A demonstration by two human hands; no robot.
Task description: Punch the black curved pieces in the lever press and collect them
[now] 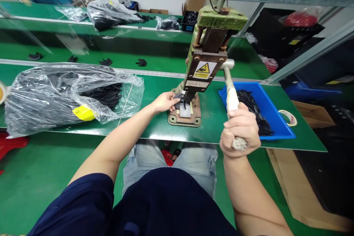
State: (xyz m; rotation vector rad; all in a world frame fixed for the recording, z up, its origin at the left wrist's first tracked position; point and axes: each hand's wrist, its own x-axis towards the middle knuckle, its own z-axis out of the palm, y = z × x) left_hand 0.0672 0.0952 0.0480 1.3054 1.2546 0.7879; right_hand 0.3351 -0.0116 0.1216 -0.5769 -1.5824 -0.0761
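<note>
A green hand press (206, 62) stands on the bench in front of me, with a yellow warning label on its ram housing. My left hand (165, 102) pinches a flat black plastic part (179, 99) at the base of the press, beside a pale metal plate (185, 110). The part lies partly under the ram, and my fingers cover some of it. My right hand (240, 131) is wrapped round the cloth- or tape-covered press lever (231, 94), which slants down towards me on the right side of the press.
A blue bin (276, 118) with many black parts stands right of the press, a tape roll (289, 118) beside it. To the left lies a clear plastic bag (69, 96) full of black parts. Several loose black parts lie behind, one being a notched disc (141, 62).
</note>
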